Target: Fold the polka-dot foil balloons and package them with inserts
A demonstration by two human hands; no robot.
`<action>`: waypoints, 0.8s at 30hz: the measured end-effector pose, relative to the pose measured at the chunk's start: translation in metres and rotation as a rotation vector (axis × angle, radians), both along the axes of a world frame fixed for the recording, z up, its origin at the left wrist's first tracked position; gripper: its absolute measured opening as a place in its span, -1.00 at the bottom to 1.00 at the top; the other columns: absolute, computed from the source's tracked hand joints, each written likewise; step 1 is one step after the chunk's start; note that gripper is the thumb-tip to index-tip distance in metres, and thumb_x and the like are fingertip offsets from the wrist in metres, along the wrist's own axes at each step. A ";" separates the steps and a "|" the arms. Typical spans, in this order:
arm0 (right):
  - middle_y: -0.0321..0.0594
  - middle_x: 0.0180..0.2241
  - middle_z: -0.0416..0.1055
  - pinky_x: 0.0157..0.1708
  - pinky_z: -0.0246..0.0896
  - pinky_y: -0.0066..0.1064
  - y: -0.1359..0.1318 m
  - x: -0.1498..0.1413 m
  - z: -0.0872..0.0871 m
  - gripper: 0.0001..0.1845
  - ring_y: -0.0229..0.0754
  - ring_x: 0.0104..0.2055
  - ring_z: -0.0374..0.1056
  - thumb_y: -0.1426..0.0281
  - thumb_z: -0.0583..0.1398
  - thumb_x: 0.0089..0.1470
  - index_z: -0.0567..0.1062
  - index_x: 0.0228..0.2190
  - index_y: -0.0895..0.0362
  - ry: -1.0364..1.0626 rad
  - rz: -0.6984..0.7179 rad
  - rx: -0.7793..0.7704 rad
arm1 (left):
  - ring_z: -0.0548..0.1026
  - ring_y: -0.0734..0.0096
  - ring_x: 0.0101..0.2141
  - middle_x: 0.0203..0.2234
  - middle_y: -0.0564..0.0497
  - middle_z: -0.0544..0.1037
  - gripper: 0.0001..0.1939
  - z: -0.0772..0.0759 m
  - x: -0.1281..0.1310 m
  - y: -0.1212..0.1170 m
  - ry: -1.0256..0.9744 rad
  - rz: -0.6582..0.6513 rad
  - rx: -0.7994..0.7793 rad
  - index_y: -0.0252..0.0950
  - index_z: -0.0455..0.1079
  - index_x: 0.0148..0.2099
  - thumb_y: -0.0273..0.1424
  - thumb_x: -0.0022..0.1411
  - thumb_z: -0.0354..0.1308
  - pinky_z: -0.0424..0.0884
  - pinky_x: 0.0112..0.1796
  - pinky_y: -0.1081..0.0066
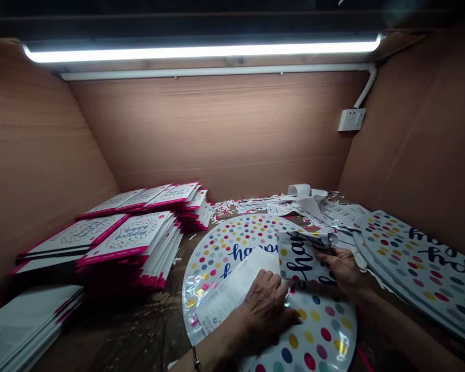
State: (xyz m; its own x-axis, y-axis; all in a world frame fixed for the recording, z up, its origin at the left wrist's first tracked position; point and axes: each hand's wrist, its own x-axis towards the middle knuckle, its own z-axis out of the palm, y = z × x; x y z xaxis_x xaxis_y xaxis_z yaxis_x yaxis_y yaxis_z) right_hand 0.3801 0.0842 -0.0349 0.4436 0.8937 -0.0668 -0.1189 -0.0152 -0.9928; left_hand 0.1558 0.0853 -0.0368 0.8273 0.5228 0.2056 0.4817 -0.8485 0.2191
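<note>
A round foil balloon [318,330] with coloured dots and dark blue lettering lies flat in front of me, apparently on others. My right hand [343,266] pinches the edge of a folded dotted foil balloon [297,258] that shows part of the word "happy". Fingers curled, my left hand [265,299] presses on a white printed sheet [227,297], at the near left side of the folded foil. The undersides of the left fingers are hidden.
Stacks of white and pink "happy birthday" packets [129,232] stand at left, with plain white ones [27,320] nearer. More dotted balloons [430,279] are piled at right. Paper strips and scraps [302,199] lie along the back wall. A socket [352,120] is mounted above.
</note>
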 end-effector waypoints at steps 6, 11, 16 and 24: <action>-0.34 -0.66 0.37 -0.57 0.26 -0.41 0.025 0.004 -0.005 -0.67 -0.17 -0.52 0.34 0.24 0.36 -0.36 0.48 -0.51 0.18 0.002 -0.019 -0.006 | 0.23 0.29 -0.16 -0.24 -0.01 0.29 -0.66 0.011 -0.005 0.007 -0.008 -0.013 -0.025 -0.30 0.24 -0.28 -0.09 0.21 0.05 0.16 -0.04 0.29; -0.31 -0.65 0.37 -0.60 0.22 -0.40 0.026 0.003 -0.003 -0.65 -0.17 -0.56 0.32 0.23 0.37 -0.37 0.48 -0.51 0.20 -0.037 0.005 -0.049 | 0.23 0.36 -0.20 -0.32 0.02 0.30 -0.68 0.017 -0.012 0.016 -0.037 -0.072 -0.015 -0.31 0.18 -0.35 -0.14 0.23 0.06 0.20 -0.12 0.41; -0.32 -0.65 0.36 -0.58 0.21 -0.40 0.026 -0.002 -0.002 -0.62 -0.17 -0.55 0.31 0.21 0.37 -0.44 0.48 -0.54 0.20 -0.064 0.020 -0.058 | 0.24 0.38 -0.27 -0.36 0.03 0.32 -0.62 0.012 -0.009 0.022 -0.044 -0.115 0.019 -0.30 0.17 -0.37 -0.06 0.19 0.07 0.19 -0.16 0.37; -0.32 -0.64 0.35 -0.61 0.17 -0.43 0.034 -0.003 -0.001 -0.67 -0.23 -0.58 0.25 0.24 0.36 -0.41 0.46 -0.58 0.21 -0.105 0.104 -0.055 | 0.25 0.36 -0.25 -0.34 0.02 0.31 -0.61 0.011 -0.008 0.022 -0.068 -0.067 0.025 -0.30 0.21 -0.42 -0.06 0.20 0.05 0.18 -0.13 0.35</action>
